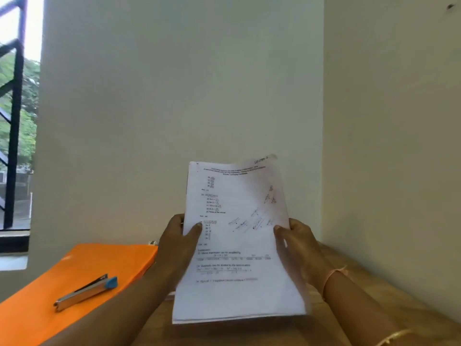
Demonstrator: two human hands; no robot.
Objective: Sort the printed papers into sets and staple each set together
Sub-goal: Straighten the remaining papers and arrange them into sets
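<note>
Head view: a stack of white printed paper sheets [239, 240] is held upright over the brown wooden table [361, 295], long axis vertical. It is gripped at both side edges by the left hand [178, 238] and the right hand [296, 239], thumbs pressed on the front page. A silver metal stapler with a blue end [84, 293] is seen on a flat orange folder [62, 265], left of and below the stack, axis diagonal, blue end toward the left hand, which is judged the nearer one for pickup.

The papers [239, 245] are held over the table [237, 335] between left hand [178, 242] and right hand [296, 242]; left of them, the stapler [84, 292] is laid on the folder [99, 258].
</note>
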